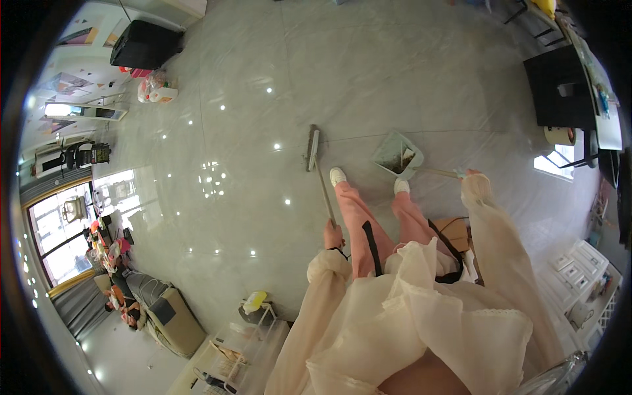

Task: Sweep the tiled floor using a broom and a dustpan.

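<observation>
My left hand [334, 235] is closed round the handle of a broom [312, 146]. The broom's narrow head rests on the grey floor, a little to the left of my white shoes. On the right, my right hand [471, 175] grips the long handle of a pale grey-green dustpan [388, 148]. The pan lies on the floor in front of my right shoe [401, 187]. Dark debris and a light scrap [408, 157] show inside it. A gap of bare floor separates the broom head from the pan.
A black desk [559, 85] with a chair stands at the right. At the far left are a black box-like item [146, 45] and plastic bags [155, 87]. A sofa [178, 322] and a clear-shelved cart [240, 349] are at lower left. White drawers [579, 270] stand lower right.
</observation>
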The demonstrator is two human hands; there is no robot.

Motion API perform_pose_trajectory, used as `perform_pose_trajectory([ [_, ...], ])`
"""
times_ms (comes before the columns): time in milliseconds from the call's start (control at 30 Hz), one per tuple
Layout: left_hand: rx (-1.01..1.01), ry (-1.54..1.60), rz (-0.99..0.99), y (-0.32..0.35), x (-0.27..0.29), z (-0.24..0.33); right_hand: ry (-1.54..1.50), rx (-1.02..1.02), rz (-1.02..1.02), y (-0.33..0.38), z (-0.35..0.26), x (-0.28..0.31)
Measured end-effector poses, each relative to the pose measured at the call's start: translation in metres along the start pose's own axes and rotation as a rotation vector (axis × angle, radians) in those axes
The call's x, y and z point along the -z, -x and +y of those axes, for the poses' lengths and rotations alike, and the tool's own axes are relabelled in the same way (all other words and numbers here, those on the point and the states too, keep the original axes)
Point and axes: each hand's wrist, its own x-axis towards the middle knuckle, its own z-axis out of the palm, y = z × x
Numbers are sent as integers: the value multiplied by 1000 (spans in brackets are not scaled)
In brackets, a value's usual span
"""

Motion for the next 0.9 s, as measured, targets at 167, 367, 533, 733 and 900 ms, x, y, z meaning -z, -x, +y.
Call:
perform_pose_trajectory([
  [167, -40, 51, -71, 49, -73, -17, 168, 7, -158, 21, -11, 50],
  [367, 31, 71, -148, 77, -100, -42, 77, 271, -31, 24, 8, 27],
  [533, 83, 341, -120, 87, -79, -51, 147, 252, -144, 29, -8, 13],
  [733, 127, 606, -62, 115, -49, -90, 278, 380, -70, 54, 5, 7],
  [900, 96, 734, 80, 121, -32, -139, 114, 263, -26, 45, 35, -7],
])
